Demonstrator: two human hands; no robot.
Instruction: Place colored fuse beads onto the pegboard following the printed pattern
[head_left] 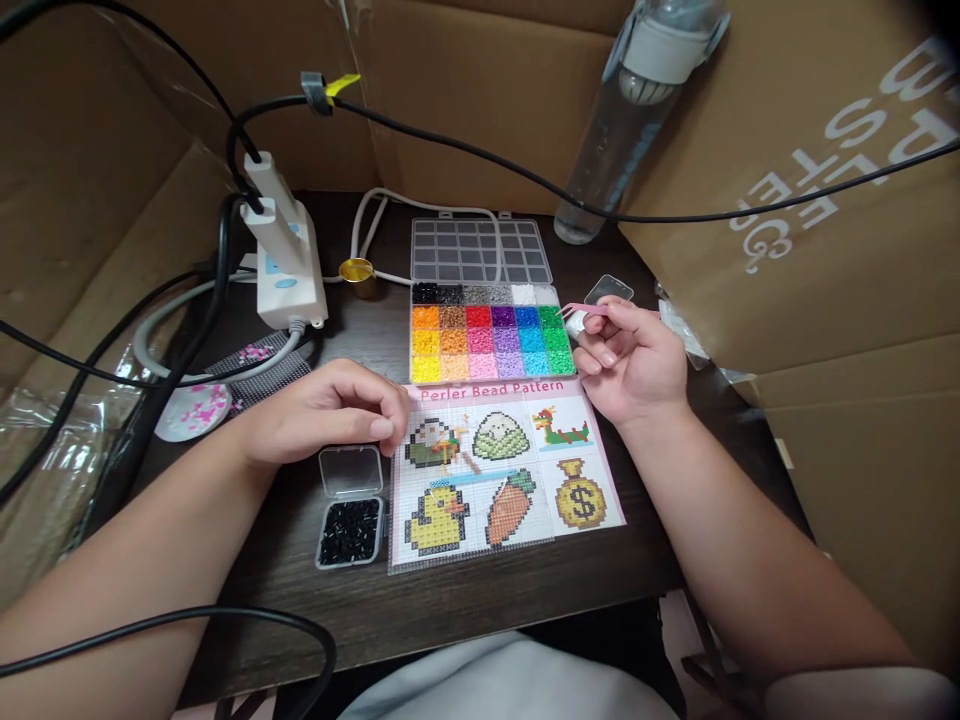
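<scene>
Pink tweezers [585, 309] are pinched in my right hand [637, 355], their tips pointing left over the green compartments of the bead box [410, 335]. That box lies with its clear lid folded back, and its compartments hold beads sorted by colour. My left hand [337, 405] rests with curled fingers at the left edge of the Perler bead pattern sheet [517, 440]; whether anything is in those fingers is hidden. A clear pegboard [397, 560] covers part of the sheet, with beads placed over the duck and other pictures. Below my left hand stands a small open case of black beads [349, 531].
A white power strip [289, 270] with plugs and cables stands at the left. Behind my left arm lie a white dish [193, 410] with pink beads and a gold cup [357, 278]. A water bottle [630, 120] leans at the back right. A black cable [480, 150] crosses above.
</scene>
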